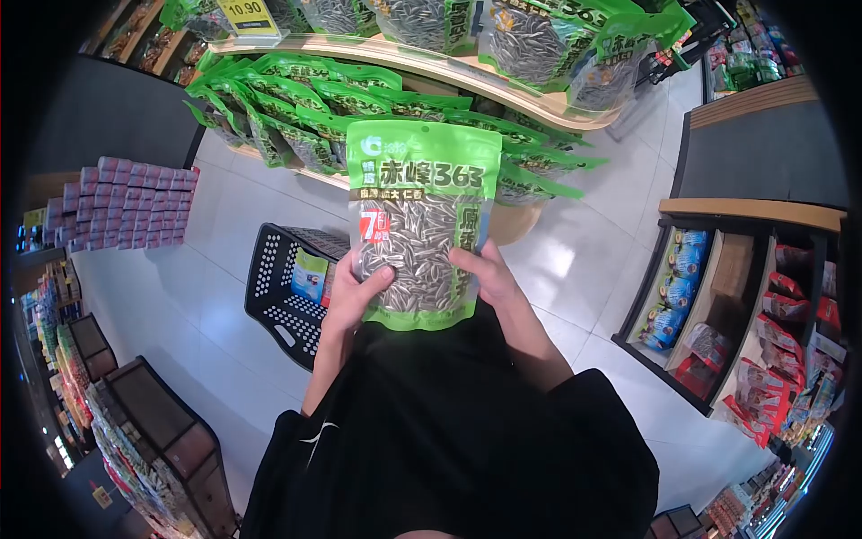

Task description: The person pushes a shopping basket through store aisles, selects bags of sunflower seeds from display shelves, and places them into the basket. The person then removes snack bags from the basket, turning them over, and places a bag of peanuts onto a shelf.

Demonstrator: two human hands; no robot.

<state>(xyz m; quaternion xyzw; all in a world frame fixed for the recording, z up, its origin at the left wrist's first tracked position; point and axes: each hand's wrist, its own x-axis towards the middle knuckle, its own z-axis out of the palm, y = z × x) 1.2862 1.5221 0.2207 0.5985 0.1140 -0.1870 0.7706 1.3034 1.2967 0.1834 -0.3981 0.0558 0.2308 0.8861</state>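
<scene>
A green bag of sunflower seeds (420, 225) is held upright in front of my body, its printed front facing me and the striped seeds showing through a clear window. My left hand (353, 289) grips its lower left side with the thumb across the front. On the lower right side, my right hand (488, 272) has its thumb pressed on the front too. The other fingers of both hands are hidden behind the bag. Beyond it, similar green seed bags (296, 103) lie in slanting rows on a shelf.
A black shopping basket (269, 265) with a few packages stands on the floor to the left. The curved shelf edge (539, 103) runs ahead, with a yellow price tag (244, 16) at top left. Stacked purple packs (126, 202) are at left, snack bins (727, 314) at right.
</scene>
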